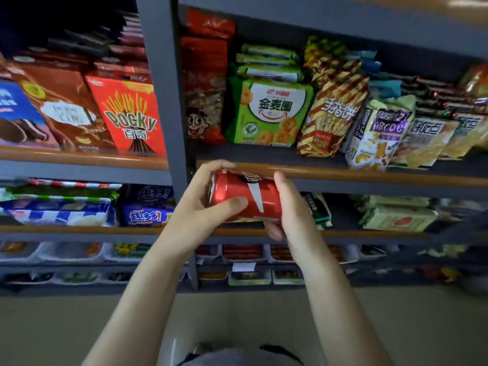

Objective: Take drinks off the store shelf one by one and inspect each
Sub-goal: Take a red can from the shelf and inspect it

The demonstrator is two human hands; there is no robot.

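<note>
Snack shelves (pixel 343 175) fill the view, and you've got the red can (pixel 245 196) sideways in front of them. Left hand (pixel 203 204) wraps one end, right hand (pixel 285 207) cups the other. Roll it slowly, check seams and rims.

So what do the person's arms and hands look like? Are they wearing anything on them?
Both arms are bare, with no sleeves in view. The left hand and right hand wear no gloves, and no rings, watch or bracelet show. A bit of grey clothing with a dark strap shows at the picture's bottom edge.
</note>
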